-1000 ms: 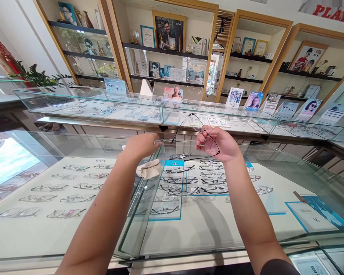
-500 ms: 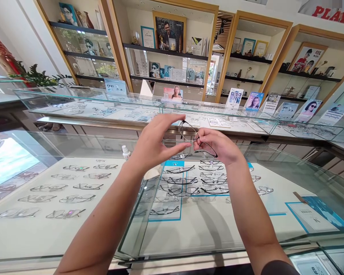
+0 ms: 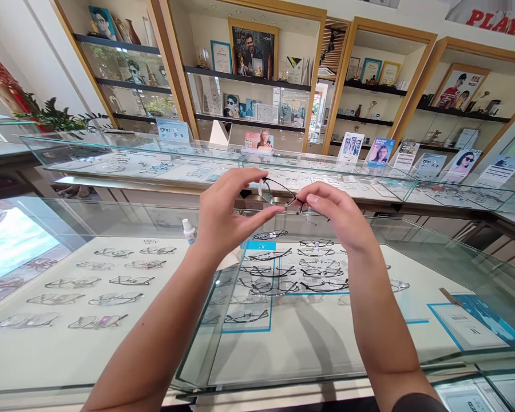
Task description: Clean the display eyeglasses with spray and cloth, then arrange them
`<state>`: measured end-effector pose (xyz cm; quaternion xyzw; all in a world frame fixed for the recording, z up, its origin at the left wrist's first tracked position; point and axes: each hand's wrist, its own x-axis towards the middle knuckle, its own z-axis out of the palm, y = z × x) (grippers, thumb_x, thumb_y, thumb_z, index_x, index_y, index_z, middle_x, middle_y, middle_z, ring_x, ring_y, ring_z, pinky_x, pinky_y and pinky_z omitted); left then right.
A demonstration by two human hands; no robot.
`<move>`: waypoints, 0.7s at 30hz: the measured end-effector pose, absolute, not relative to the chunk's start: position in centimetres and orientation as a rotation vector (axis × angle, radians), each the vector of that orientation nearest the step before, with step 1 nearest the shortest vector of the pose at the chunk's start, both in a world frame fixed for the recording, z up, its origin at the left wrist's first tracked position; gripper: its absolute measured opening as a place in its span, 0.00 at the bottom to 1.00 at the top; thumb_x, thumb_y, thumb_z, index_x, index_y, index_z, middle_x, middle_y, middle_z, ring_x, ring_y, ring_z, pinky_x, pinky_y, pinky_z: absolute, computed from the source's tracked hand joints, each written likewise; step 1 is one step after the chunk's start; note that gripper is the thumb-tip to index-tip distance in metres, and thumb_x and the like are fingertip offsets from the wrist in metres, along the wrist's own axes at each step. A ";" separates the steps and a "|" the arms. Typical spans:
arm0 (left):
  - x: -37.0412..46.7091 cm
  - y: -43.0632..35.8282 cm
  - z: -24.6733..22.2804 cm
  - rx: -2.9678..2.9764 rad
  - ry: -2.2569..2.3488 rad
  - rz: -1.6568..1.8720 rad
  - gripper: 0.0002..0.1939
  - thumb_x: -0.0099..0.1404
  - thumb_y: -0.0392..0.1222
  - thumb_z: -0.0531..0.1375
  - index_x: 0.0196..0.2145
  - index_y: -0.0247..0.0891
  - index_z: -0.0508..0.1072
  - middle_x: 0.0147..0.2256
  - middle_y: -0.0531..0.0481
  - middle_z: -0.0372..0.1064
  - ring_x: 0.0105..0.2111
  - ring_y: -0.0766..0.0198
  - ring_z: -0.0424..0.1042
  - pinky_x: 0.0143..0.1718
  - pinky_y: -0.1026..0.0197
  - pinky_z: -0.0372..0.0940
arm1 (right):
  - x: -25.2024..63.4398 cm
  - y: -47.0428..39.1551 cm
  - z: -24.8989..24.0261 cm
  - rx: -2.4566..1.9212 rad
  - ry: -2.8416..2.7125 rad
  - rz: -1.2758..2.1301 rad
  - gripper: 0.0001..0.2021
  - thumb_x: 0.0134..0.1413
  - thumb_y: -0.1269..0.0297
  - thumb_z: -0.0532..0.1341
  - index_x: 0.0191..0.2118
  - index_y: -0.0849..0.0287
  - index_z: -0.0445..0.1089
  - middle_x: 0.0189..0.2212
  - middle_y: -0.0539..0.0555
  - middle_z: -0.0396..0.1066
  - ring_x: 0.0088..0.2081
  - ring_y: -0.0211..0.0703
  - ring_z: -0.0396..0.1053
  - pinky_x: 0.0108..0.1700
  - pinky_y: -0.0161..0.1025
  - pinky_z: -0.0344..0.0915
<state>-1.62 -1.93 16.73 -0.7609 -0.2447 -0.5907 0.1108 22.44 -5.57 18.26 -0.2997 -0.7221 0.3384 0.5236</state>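
Observation:
A pair of thin dark-rimmed eyeglasses (image 3: 278, 186) is held up at a tilt above the display counter. My left hand (image 3: 229, 212) spans one lens, its fingertip at the outer end of the frame and its thumb near the lower rim. Closed in a pinch, my right hand (image 3: 332, 212) grips the frame near its middle and partly hides the other lens. Beneath the hands, several dark eyeglasses (image 3: 268, 272) lie in rows inside the glass case.
On the left, more eyeglasses (image 3: 115, 298) lie in rows under glass. A white spray bottle (image 3: 189, 232) stands beyond my left forearm. A glass case edge (image 3: 197, 337) runs between the two displays. Farther back are another glass counter (image 3: 189, 151) and display shelves (image 3: 249, 77).
The eyeglasses have turned and shifted slightly left. My right hand has rotated, its back now more toward me, and the lower part of the frame has swung up.

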 end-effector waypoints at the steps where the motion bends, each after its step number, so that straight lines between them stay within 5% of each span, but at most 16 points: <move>1: -1.6 -1.9 16.7 -2.180 -0.715 -1.770 0.27 0.61 0.57 0.76 0.54 0.48 0.78 0.49 0.47 0.82 0.48 0.52 0.80 0.47 0.50 0.75 | 22.3 -5.8 18.3 -0.708 -1.711 0.712 0.10 0.65 0.50 0.66 0.44 0.49 0.77 0.46 0.52 0.79 0.51 0.49 0.75 0.58 0.50 0.70; 8: -1.9 -1.8 16.5 -1.875 -0.827 -2.112 0.27 0.60 0.56 0.76 0.55 0.54 0.77 0.50 0.49 0.80 0.48 0.51 0.79 0.47 0.45 0.77 | 20.6 -6.0 17.3 -0.748 -1.549 0.025 0.24 0.62 0.50 0.68 0.61 0.47 0.70 0.61 0.56 0.73 0.62 0.55 0.71 0.65 0.58 0.67; 21: -1.4 -2.2 16.2 -1.787 -0.915 -2.253 0.26 0.60 0.58 0.76 0.53 0.53 0.78 0.48 0.49 0.79 0.45 0.53 0.79 0.45 0.46 0.75 | 18.8 -6.1 16.5 -0.799 -1.434 -0.195 0.17 0.68 0.54 0.67 0.59 0.46 0.73 0.52 0.54 0.78 0.53 0.52 0.76 0.61 0.58 0.71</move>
